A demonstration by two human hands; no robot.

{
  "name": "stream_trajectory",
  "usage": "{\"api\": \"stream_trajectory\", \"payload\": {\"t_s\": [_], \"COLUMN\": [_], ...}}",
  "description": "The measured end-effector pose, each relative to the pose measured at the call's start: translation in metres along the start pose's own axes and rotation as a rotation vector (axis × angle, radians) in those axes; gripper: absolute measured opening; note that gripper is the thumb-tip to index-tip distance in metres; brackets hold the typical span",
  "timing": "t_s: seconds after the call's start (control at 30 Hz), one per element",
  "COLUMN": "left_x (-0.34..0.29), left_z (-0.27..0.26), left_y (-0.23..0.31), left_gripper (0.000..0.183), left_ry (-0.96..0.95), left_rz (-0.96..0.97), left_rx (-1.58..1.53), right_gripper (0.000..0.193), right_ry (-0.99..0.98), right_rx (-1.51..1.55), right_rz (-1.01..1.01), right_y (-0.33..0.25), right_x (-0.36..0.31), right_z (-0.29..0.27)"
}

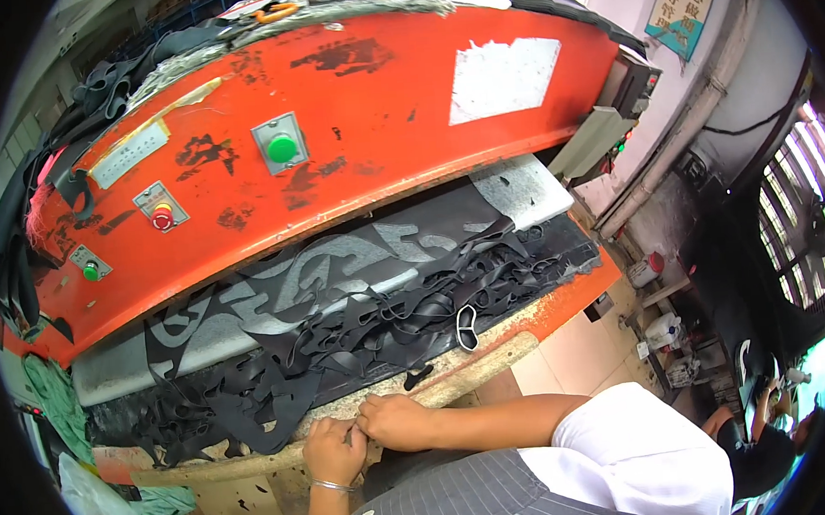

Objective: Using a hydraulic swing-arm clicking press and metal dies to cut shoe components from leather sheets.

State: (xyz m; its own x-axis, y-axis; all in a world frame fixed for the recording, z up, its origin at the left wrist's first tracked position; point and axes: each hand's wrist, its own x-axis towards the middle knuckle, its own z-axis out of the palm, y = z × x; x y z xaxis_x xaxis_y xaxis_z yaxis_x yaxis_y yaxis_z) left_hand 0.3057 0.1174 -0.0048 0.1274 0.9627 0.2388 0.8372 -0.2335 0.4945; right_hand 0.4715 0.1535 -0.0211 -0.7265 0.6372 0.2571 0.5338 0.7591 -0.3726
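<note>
My left hand (333,451) and my right hand (395,422) meet at the near edge of the press bed, fingers curled and pinched together. Something small and dark shows between them, too hidden to name. Just beyond lies a heap of black scrap strips (342,340), some hanging over the front ledge (479,366). On its right part rests a small loop-shaped cutting die (468,328) with a pale rim. Behind the heap, a black sheet (438,214) with curved cut-outs is spread over a whitish cutting board (521,191).
The large orange press head (367,101) spans above the board, with green buttons (282,149) and a red button (161,217). Dark material is piled on its top. Green cloth (56,397) and plastic bags (104,507) are at left. Another person (764,458) is at far right.
</note>
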Motion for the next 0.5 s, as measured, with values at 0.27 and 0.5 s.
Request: {"api": "stream_trajectory", "payload": {"t_s": [0.27,0.5], "left_x": [-0.013,-0.012], "left_z": [-0.011,-0.018], "left_y": [-0.020,0.021], "left_gripper": [0.009,0.018], "left_ry": [-0.044,-0.155], "left_rz": [0.088,-0.120], "left_rx": [-0.059,0.052], "right_gripper": [0.027,0.016], "right_ry": [-0.511,0.281], "right_rx": [0.363,-0.113], "right_rz": [0.025,-0.053], "right_y": [0.029,0.170], "right_x": [0.053,0.206], "right_z": [-0.072,-0.054]}}
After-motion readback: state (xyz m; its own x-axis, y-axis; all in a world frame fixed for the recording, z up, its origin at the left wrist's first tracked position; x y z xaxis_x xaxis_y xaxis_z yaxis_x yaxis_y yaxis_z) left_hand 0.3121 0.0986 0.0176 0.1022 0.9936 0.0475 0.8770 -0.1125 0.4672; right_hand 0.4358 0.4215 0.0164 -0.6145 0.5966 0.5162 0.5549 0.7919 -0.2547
